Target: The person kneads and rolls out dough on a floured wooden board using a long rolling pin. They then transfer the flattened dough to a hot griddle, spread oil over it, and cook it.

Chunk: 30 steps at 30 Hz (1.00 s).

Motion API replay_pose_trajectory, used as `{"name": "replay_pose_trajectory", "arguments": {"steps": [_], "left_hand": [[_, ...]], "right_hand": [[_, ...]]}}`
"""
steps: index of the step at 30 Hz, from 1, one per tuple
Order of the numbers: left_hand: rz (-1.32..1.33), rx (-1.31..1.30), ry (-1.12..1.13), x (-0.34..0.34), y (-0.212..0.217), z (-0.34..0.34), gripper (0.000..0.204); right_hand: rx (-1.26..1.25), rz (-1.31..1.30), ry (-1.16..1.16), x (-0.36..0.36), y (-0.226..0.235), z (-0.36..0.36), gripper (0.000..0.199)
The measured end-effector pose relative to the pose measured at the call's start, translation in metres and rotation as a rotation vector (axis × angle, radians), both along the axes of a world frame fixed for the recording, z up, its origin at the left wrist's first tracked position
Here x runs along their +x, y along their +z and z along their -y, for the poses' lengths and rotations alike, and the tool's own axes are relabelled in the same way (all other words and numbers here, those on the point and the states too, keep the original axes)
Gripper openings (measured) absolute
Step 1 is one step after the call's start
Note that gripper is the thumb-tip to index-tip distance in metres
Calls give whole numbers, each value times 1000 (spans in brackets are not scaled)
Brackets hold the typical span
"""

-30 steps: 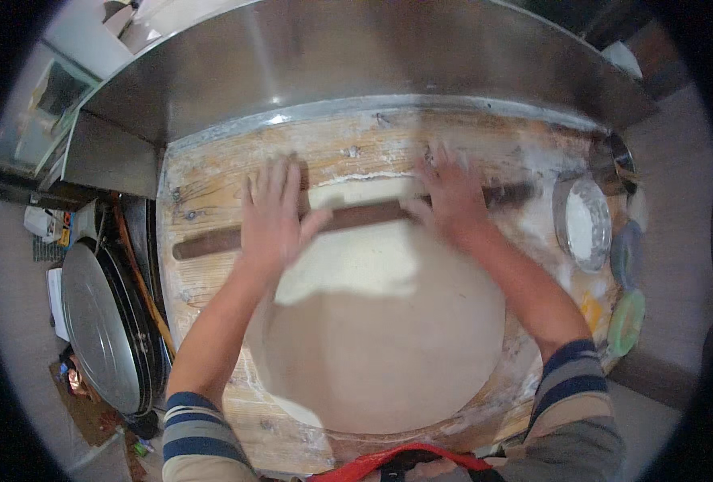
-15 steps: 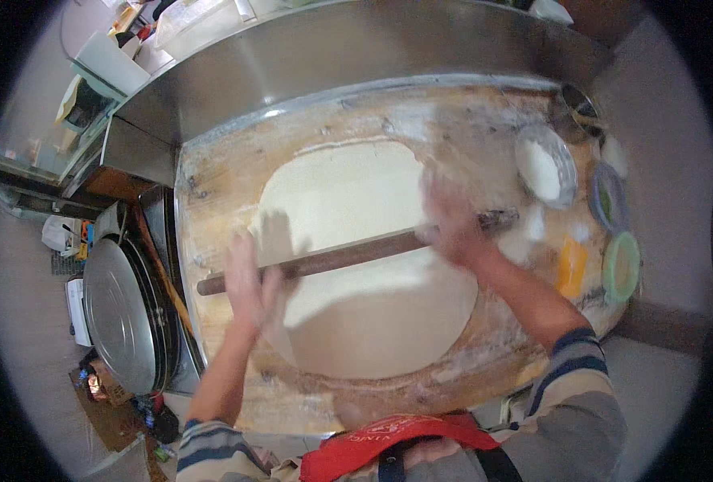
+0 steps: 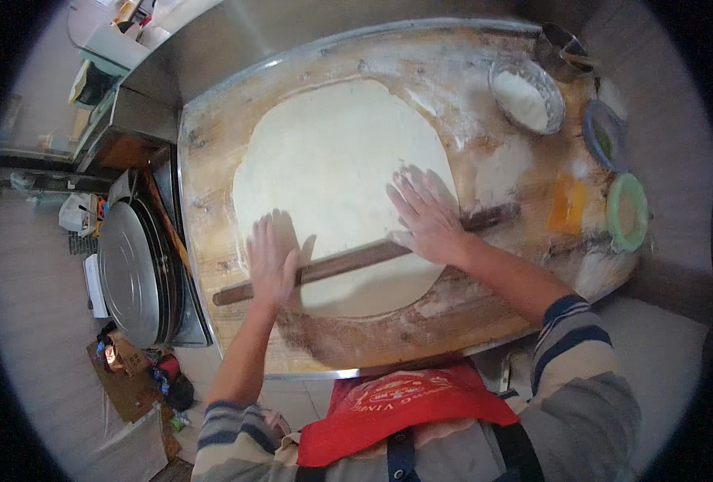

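Note:
A large pale sheet of rolled dough [image 3: 336, 161] lies flat on the floured wooden board. Across its near part runs a long dark wooden rolling pin [image 3: 348, 261], slanting up to the right, with both ends past the dough's edges. My left hand [image 3: 271, 261] rests flat over the pin towards its left end, fingers outstretched. On the right stretch of the pin, my right hand [image 3: 425, 218] lies palm down with fingers spread over the dough. Neither hand is wrapped round the pin.
At the board's [image 3: 212, 185] far right stand a bowl of white flour [image 3: 524, 103] and a metal pot [image 3: 561, 52]. Nearer are a blue-rimmed bowl [image 3: 602, 136], a green-rimmed bowl [image 3: 627, 211] and an orange scraper [image 3: 565, 205]. Large round pans [image 3: 131, 269] stand off the left edge.
The rolling pin has come nearer to me, from the middle of the dough to its near part, with both hands on it. The whole view has shifted, so the board sits higher.

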<state>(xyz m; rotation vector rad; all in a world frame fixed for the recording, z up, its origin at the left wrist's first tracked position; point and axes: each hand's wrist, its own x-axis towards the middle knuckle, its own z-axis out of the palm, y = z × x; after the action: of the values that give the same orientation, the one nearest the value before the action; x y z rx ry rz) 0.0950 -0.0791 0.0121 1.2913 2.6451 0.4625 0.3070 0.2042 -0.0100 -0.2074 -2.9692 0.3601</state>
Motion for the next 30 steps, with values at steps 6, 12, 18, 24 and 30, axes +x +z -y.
{"name": "replay_pose_trajectory", "arguments": {"steps": [6,12,18,24,30], "left_hand": [[-247,-101,-132,113,-31,82,87],[149,-120,-515,16,13,64,59],[-362,223,-608,-103,42,-63,68],[-154,145,-835,-99,-10,-131,76],[0,369,-1015,38,-48,-277,71]], "right_hand": [[-157,152,156,90,30,72,73],[-310,46,100,83,7,56,55],[-887,25,-589,6,29,138,50],[-646,-183,-790,-61,6,192,56],[224,-46,-803,139,-21,68,70]]}}
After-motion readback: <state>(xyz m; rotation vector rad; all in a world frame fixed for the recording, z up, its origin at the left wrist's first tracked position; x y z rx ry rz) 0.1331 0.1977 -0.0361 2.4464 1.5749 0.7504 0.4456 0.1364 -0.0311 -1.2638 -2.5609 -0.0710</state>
